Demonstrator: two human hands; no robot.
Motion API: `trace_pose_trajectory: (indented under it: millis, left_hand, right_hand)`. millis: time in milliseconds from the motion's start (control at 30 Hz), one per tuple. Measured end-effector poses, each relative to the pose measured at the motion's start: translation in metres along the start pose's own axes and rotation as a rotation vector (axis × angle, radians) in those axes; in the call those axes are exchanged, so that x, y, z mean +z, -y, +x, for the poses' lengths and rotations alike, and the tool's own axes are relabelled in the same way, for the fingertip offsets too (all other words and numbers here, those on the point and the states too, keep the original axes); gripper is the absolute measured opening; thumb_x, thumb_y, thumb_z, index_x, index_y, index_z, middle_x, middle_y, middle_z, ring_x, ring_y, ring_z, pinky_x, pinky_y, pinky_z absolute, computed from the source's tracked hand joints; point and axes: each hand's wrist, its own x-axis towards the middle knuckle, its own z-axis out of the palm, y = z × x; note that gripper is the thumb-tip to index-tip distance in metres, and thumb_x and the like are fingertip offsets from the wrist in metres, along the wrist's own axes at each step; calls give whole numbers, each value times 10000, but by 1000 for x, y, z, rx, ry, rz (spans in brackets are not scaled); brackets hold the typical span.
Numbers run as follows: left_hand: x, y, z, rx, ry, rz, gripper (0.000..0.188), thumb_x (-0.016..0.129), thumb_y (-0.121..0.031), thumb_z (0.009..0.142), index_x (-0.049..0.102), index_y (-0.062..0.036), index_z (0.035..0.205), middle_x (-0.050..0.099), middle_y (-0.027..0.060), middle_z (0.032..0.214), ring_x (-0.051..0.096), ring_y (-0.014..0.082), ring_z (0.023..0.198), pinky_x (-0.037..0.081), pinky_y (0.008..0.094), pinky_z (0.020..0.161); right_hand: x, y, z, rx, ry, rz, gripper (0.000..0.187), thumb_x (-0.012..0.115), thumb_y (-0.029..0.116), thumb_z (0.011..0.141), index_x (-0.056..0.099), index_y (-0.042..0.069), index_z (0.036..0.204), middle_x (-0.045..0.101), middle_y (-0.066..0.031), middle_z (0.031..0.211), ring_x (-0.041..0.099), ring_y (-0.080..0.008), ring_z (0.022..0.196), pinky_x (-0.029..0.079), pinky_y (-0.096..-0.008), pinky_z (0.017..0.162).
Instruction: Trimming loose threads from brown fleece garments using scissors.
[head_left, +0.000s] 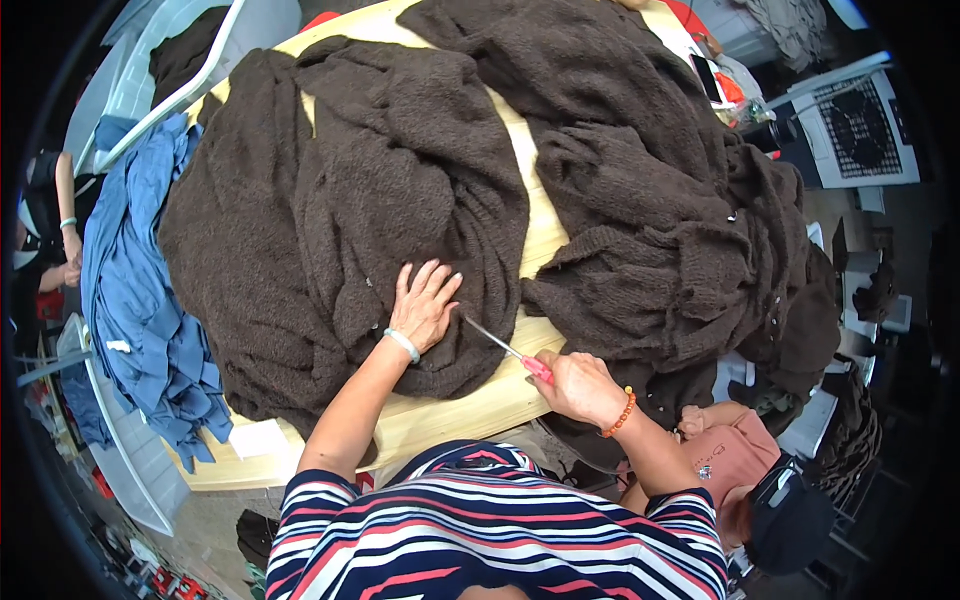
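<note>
Head view: my left hand (424, 303) flat, fingers spread on brown knit garment (400, 200); right hand (578, 385) clamped on red-handled snips (508, 350) beside it; 2nd pile (660, 230) right looks untouched

1. The wooden table (470, 412) is mostly hidden under two heaps of brown knitted garments (400, 200).
2. The tips of the small scissors (500, 345) are too thin to tell if they are open.
3. The right hand (578, 388) covers the red handle.
4. The person's shoulders are cut off by the lower edge.
5. The blue cloth (140, 290) covers part of a white chair.
</note>
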Motion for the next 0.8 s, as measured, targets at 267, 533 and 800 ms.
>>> trace_pose_trajectory:
  millis: [267, 533, 800]
  left_hand:
    - [-48, -5, -4, -28, -94, 27, 204, 726, -254, 809, 633, -112, 696, 585, 79, 594, 547, 248, 633, 381, 371, 699]
    - [-99, 13, -44, -353, 168, 363, 235, 745, -295, 774, 642, -99, 692, 635, 106, 644, 602, 272, 659, 383, 400, 742]
    - [-84, -12, 23, -414, 322, 168, 245, 749, -271, 776, 653, -48, 806, 669, 113, 701, 666, 304, 763, 457, 410, 714]
  right_hand:
    - [-19, 2, 74, -180, -337, 337, 212, 607, 231, 909, 576, 89, 1064, 659, -201, 847, 643, -424, 805, 506, -513, 722]
    - [-81, 12, 227, -26, -285, 272, 281, 612, 236, 866, 658, 26, 1046, 661, -246, 1072, 641, -403, 1019, 515, -454, 888]
    - [-81, -129, 200, 221, -554, 690, 266, 615, 232, 937, 580, 71, 1146, 616, -18, 660, 565, -95, 489, 440, -264, 435]
